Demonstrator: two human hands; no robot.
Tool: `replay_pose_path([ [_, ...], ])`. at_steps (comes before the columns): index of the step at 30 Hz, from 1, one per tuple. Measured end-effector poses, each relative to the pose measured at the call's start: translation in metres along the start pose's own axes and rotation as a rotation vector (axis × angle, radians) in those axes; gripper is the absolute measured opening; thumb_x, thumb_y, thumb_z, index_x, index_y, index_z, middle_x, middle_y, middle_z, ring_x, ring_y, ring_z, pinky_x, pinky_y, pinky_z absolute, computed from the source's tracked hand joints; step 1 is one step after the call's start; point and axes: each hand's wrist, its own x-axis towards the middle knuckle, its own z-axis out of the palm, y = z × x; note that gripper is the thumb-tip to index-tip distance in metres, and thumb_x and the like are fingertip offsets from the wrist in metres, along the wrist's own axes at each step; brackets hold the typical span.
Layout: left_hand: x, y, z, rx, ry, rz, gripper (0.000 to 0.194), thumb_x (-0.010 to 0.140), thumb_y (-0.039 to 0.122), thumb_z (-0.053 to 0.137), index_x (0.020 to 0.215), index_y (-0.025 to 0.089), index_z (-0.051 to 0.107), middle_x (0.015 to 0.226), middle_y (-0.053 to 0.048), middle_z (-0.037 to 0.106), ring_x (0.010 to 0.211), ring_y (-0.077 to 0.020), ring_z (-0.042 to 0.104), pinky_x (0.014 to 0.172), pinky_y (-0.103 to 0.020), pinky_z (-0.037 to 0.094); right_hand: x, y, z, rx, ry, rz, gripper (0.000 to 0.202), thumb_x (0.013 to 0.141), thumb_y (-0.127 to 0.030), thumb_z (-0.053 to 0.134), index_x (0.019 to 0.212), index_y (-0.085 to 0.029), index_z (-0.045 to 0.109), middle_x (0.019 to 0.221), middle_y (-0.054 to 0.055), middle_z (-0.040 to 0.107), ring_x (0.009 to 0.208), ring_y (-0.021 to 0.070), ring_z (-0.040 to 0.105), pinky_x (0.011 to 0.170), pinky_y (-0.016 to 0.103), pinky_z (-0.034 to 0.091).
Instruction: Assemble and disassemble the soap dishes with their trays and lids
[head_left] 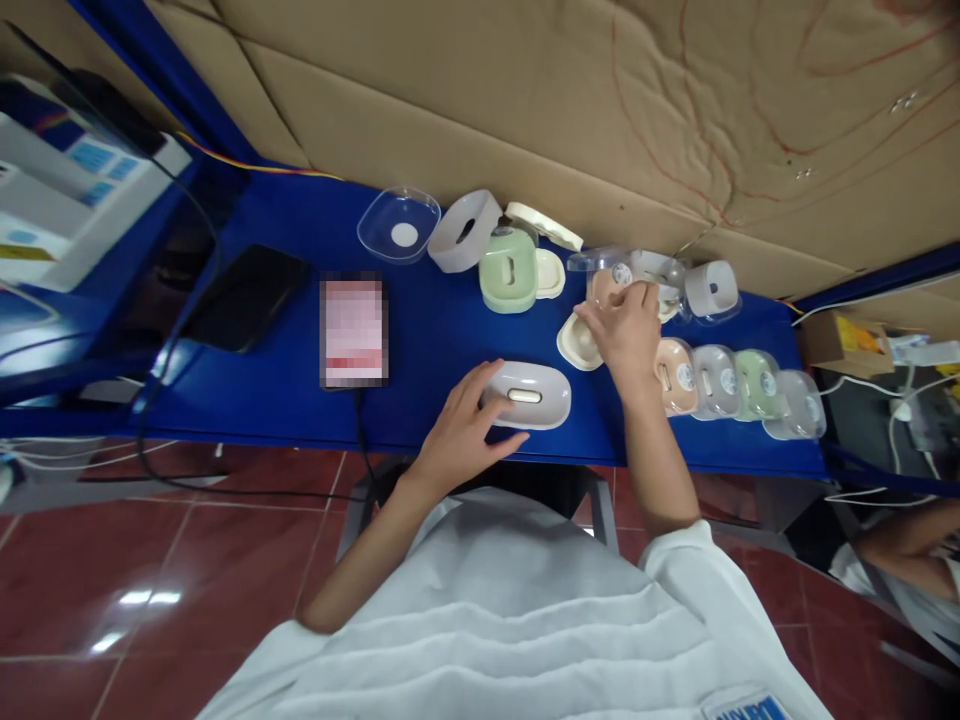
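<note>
My left hand [466,418] is spread at the left end of a pale grey oval plastic case part [551,385], which has a cream insert in its slot. Its fingers touch the rim, the thumb lying near the front edge. My right hand [626,325] reaches over the back right group of parts, thumb apart from bent fingers whose tips are partly hidden. Beneath and beside it are a peach case part [606,285] and a cream tray piece [579,343]. A green case part [508,275] stands between the hands, farther back.
A row of clear-covered cases in peach, grey and green [757,385] lies at right. Along the cardboard wall are a clear cover [397,225], a grey ring-shaped part [465,232] and a white part [711,288]. A pixelated screen [354,330] and a black flat object [244,298] lie left.
</note>
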Motion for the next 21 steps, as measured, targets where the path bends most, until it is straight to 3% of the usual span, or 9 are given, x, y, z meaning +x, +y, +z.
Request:
replay_pose_path([
  [2, -0.001, -0.001, 0.001, -0.01, 0.026, 0.002, 0.023, 0.096, 0.035, 0.077, 0.109, 0.02, 0.066, 0.164, -0.019, 0.044, 0.156, -0.0362, 0.043, 0.126, -0.058, 0.043, 0.002, 0.0, -0.006, 0.032, 0.037, -0.013, 0.046, 0.101, -0.065, 0.057, 0.109, -0.02, 0.054, 0.115, 0.015, 0.061, 0.115, 0.0336, 0.063, 0.099, 0.056, 0.057],
  [5, -0.001, -0.002, 0.0, -0.079, 0.037, -0.037, 0.026, 0.096, 0.036, 0.078, 0.113, 0.021, 0.065, 0.166, -0.017, 0.042, 0.156, -0.034, 0.043, 0.127, -0.055, 0.043, -0.007, -0.005, -0.034, 0.159, 0.079, -0.134, 0.039, 0.103, -0.057, 0.056, 0.115, -0.021, 0.054, 0.12, 0.016, 0.061, 0.122, 0.0319, 0.061, 0.108, 0.056, 0.054],
  [7, -0.001, -0.004, 0.0, -0.15, 0.031, -0.097, 0.041, 0.093, 0.036, 0.081, 0.127, 0.023, 0.062, 0.168, -0.016, 0.039, 0.156, -0.0332, 0.044, 0.128, -0.054, 0.043, -0.028, -0.011, -0.053, 0.261, 0.041, -0.244, 0.038, 0.102, -0.051, 0.058, 0.125, -0.021, 0.054, 0.131, 0.018, 0.06, 0.133, 0.0328, 0.058, 0.116, 0.057, 0.05],
  [9, 0.0, -0.007, 0.0, -0.204, 0.028, -0.152, 0.069, 0.088, 0.037, 0.087, 0.147, 0.026, 0.052, 0.169, -0.017, 0.038, 0.156, -0.0341, 0.043, 0.128, -0.055, 0.042, -0.057, -0.015, -0.063, 0.375, -0.074, -0.372, 0.041, 0.101, -0.045, 0.06, 0.134, -0.023, 0.053, 0.143, 0.018, 0.058, 0.141, 0.0342, 0.055, 0.119, 0.059, 0.048],
  [11, 0.0, -0.01, 0.0, -0.233, 0.022, -0.176, 0.093, 0.084, 0.041, 0.09, 0.161, 0.029, 0.038, 0.168, -0.018, 0.04, 0.157, -0.0355, 0.043, 0.129, -0.056, 0.04, -0.087, -0.017, -0.062, 0.494, -0.21, -0.478, 0.042, 0.099, -0.04, 0.063, 0.137, -0.026, 0.054, 0.147, 0.016, 0.058, 0.143, 0.0348, 0.056, 0.118, 0.06, 0.05],
  [14, 0.001, -0.013, -0.001, -0.257, -0.01, -0.186, 0.108, 0.083, 0.045, 0.09, 0.168, 0.031, 0.026, 0.167, -0.018, 0.043, 0.156, -0.0356, 0.044, 0.129, -0.055, 0.04, -0.118, -0.016, -0.048, 0.632, -0.35, -0.533, 0.044, 0.094, -0.035, 0.066, 0.136, -0.029, 0.055, 0.144, 0.014, 0.061, 0.146, 0.0355, 0.055, 0.118, 0.063, 0.05],
  [17, 0.002, -0.013, -0.004, -0.259, -0.054, -0.191, 0.103, 0.085, 0.045, 0.089, 0.168, 0.032, 0.029, 0.167, -0.015, 0.045, 0.155, -0.0339, 0.045, 0.129, -0.051, 0.039, -0.127, -0.016, -0.037, 0.653, -0.413, -0.564, 0.046, 0.094, -0.032, 0.066, 0.139, -0.027, 0.055, 0.148, 0.014, 0.06, 0.154, 0.036, 0.045, 0.123, 0.068, 0.044],
  [21, 0.002, -0.013, -0.005, -0.248, -0.068, -0.17, 0.091, 0.088, 0.045, 0.086, 0.164, 0.031, 0.038, 0.168, -0.015, 0.044, 0.157, -0.0323, 0.044, 0.13, -0.051, 0.039, -0.127, -0.017, -0.033, 0.486, -0.471, -0.635, 0.056, 0.1, -0.043, 0.069, 0.151, -0.029, 0.054, 0.166, 0.013, 0.047, 0.164, 0.0379, 0.027, 0.129, 0.07, 0.034],
])
